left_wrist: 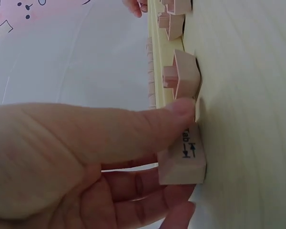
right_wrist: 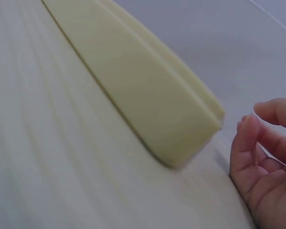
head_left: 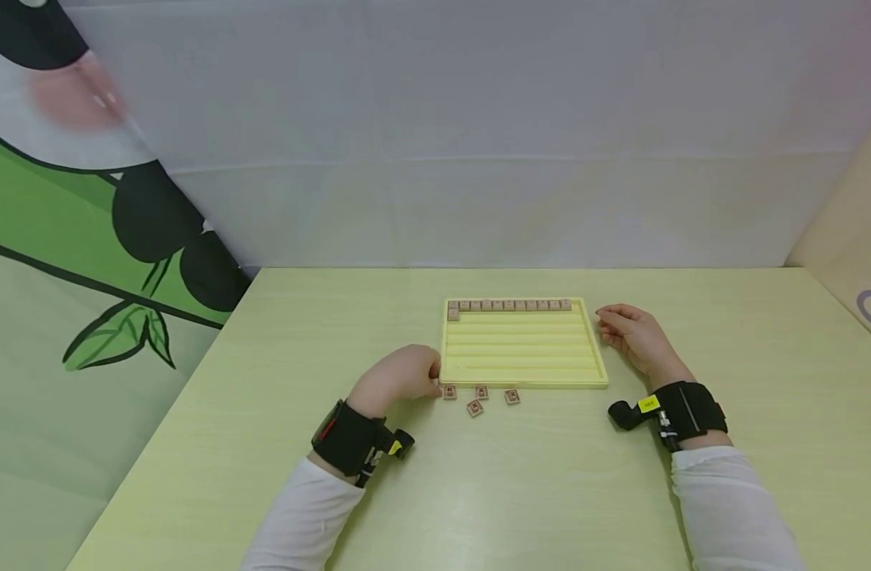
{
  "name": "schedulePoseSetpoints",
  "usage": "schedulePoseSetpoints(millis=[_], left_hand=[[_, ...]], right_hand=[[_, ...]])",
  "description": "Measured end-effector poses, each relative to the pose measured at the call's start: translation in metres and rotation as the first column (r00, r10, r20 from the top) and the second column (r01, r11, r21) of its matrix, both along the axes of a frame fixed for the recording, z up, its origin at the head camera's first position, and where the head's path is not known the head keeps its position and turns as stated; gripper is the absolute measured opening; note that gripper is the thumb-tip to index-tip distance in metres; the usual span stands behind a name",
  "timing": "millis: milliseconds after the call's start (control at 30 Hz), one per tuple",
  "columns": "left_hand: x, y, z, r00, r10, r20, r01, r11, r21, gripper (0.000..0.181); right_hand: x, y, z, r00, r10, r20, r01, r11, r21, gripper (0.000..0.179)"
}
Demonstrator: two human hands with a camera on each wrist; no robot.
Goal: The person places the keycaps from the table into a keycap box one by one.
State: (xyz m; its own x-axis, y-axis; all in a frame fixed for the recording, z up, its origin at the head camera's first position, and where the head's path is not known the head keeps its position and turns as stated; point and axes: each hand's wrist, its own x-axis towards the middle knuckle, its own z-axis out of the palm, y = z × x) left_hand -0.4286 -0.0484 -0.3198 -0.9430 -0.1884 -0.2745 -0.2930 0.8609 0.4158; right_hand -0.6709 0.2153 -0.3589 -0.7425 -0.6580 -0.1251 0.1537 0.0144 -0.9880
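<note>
My left hand (head_left: 400,376) is at the near left corner of a yellow ridged tray (head_left: 521,373). Its thumb and fingers pinch a pale pink keycap (left_wrist: 182,164) marked "Tab", which is low over the table or touching it. From above, the hand hides that keycap. Several loose keycaps (head_left: 512,396) lie upside down, stems showing, along the tray's front edge; one loose keycap (left_wrist: 185,75) is just beyond my thumb. Beside the tray's right edge, my right hand (head_left: 638,337) rests with loosely curled fingers and holds nothing.
A row of keycaps (head_left: 519,305) fills most of the tray's back groove, and a single keycap (head_left: 453,315) sits at the left of the second groove. A pale wooden table (head_left: 550,492) bears everything, with a hanging cloth (head_left: 478,159) behind it.
</note>
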Motion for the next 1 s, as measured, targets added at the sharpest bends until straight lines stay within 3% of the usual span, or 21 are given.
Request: schedulePoseSetpoints(millis=[300, 500, 767, 867, 1000], left_hand=[[0.007, -0.006, -0.002, 0.999, -0.036, -0.019, 0.035, 0.999, -0.030, 0.033], [0.012, -0.010, 0.002, 0.996, -0.049, -0.071, 0.046, 0.998, -0.048, 0.007], [0.005, -0.013, 0.005, 0.978, -0.114, -0.174, 0.104, 0.993, -0.062, 0.012], [0.001, -0.013, 0.005, 0.971, -0.090, -0.220, 0.083, 0.996, -0.040, 0.014], [-0.006, -0.010, 0.007, 0.962, -0.013, -0.274, 0.030, 0.998, 0.060, 0.017]], right_hand=[[0.013, 0.003, -0.003, 1.000, -0.017, -0.002, 0.017, 1.000, 0.005, 0.010], [0.021, 0.005, -0.006, 0.999, -0.036, -0.004, 0.036, 0.999, 0.011, 0.010], [0.009, 0.001, -0.004, 1.000, -0.018, 0.001, 0.018, 1.000, 0.009, 0.012], [0.004, 0.000, -0.004, 1.000, -0.010, 0.002, 0.010, 1.000, 0.009, 0.011], [-0.002, -0.002, -0.002, 1.000, -0.005, -0.002, 0.005, 1.000, 0.020, 0.010]])
